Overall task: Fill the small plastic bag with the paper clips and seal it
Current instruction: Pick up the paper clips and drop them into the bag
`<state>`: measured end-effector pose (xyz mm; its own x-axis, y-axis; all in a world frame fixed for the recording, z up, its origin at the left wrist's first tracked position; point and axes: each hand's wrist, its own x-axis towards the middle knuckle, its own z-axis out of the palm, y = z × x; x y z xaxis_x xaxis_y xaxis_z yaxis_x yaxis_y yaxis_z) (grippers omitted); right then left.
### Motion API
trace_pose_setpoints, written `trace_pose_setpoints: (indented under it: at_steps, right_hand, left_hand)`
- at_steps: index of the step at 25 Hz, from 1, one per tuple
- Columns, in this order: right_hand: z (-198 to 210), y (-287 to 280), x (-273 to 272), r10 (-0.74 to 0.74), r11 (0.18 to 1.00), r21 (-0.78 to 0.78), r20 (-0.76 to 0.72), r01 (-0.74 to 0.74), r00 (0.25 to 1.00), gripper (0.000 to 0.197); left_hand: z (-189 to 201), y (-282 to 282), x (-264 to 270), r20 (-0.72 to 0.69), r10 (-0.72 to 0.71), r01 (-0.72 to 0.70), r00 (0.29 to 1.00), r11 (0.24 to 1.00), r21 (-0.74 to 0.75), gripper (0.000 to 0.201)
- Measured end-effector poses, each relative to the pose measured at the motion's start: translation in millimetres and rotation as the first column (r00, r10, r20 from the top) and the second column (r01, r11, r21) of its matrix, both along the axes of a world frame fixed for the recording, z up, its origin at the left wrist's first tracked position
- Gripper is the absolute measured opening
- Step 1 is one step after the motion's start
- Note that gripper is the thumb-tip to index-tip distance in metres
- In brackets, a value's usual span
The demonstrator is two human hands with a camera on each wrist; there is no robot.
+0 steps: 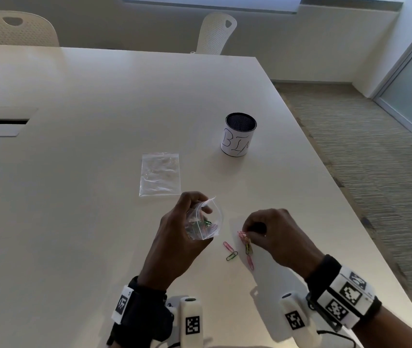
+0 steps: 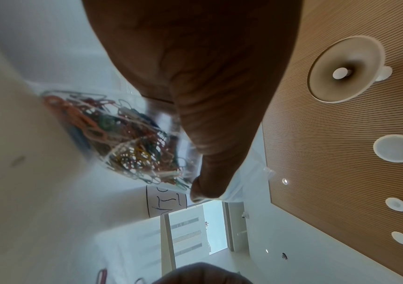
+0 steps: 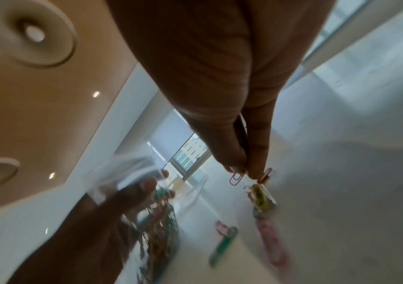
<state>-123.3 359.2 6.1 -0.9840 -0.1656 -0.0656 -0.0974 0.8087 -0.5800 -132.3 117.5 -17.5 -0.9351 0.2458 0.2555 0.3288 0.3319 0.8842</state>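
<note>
My left hand [image 1: 185, 222] grips a small clear plastic bag [image 1: 206, 222] just above the white table [image 1: 74, 197], its mouth open toward the right. The bag [image 2: 132, 138] holds several coloured paper clips. To its right my right hand [image 1: 262, 229] pinches red paper clips [image 3: 237, 177] between thumb and fingers at the table surface. Loose clips lie beside it: a pink and green pair [image 1: 230, 251], a yellow-green bunch [image 1: 248, 247] and a pink clip [image 1: 250, 262]. In the right wrist view the same clips [image 3: 261, 198] lie under my fingertips [image 3: 256, 173].
A second clear zip bag [image 1: 159, 175] lies flat beyond my left hand. A black mesh cup with a white "BIN" label [image 1: 239, 134] stands at the back right. The table's right edge [image 1: 350, 214] runs close to my right hand; two chairs stand behind.
</note>
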Motion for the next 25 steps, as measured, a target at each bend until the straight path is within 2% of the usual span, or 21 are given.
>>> trace_pose_setpoints:
  at_steps: [2, 4, 7, 12, 14, 16, 18, 19, 20, 22, 24, 25]
  right_hand:
    - [13, 2, -2, -0.083, 0.981, -0.175, 0.040, 0.088, 0.996, 0.011]
    - [33, -4, -1, -0.102, 0.928, -0.354, 0.058, 0.116, 0.993, 0.012]
    - [61, -24, 3, -0.032, 0.898, -0.440, -0.030, 0.015, 0.999, 0.008]
    - [76, -58, 1, 0.162, 0.929, -0.307, -0.170, -0.208, 0.972, 0.011]
    - [79, -54, -1, 0.138, 0.928, -0.316, -0.201, -0.198, 0.970, 0.011]
    - [76, -39, -5, 0.057, 0.945, -0.302, -0.226, -0.126, 0.972, 0.011]
    - [63, -17, -7, 0.070, 0.987, -0.133, -0.165, -0.092, 0.984, 0.023]
    - [55, -6, -6, 0.118, 0.993, -0.003, -0.076, -0.119, 0.990, 0.036]
    - [45, 2, -3, 0.167, 0.979, 0.109, 0.034, -0.169, 0.985, 0.052]
    - [27, 14, 5, 0.236, 0.935, 0.222, 0.195, -0.278, 0.952, 0.080]
    - [11, 17, 14, 0.286, 0.908, 0.260, 0.190, -0.329, 0.939, 0.087]
    - [4, 17, 17, 0.291, 0.909, 0.263, 0.154, -0.323, 0.944, 0.081]
  left_hand:
    - [0, 0, 0, -0.005, 0.003, -0.003, 1.000, 1.000, -0.001, 0.057]
    - [1, 0, 0, -0.007, 0.001, -0.001, 1.000, 1.000, 0.001, 0.056]
    - [1, 1, 0, -0.010, -0.007, 0.007, 1.000, 1.000, -0.012, 0.057]
    - [4, 1, 2, 0.002, 0.010, -0.010, 1.000, 1.000, -0.020, 0.059]
    - [4, 0, 1, -0.007, 0.014, -0.014, 1.000, 1.000, -0.016, 0.057]
    - [3, -1, 1, -0.012, 0.014, -0.014, 1.000, 1.000, -0.007, 0.055]
    - [4, -2, 1, -0.011, 0.016, -0.016, 1.000, 1.000, -0.002, 0.054]
    - [4, -3, 2, -0.010, 0.018, -0.018, 1.000, 1.000, 0.000, 0.054]
    - [4, -3, 2, -0.007, 0.019, -0.019, 1.000, 1.000, -0.001, 0.054]
    - [5, -3, 2, -0.005, 0.016, -0.016, 1.000, 1.000, -0.007, 0.055]
    - [5, -2, 2, -0.002, 0.015, -0.015, 1.000, 1.000, -0.011, 0.055]
    - [5, -2, 2, 0.002, 0.019, -0.019, 1.000, 1.000, -0.008, 0.054]
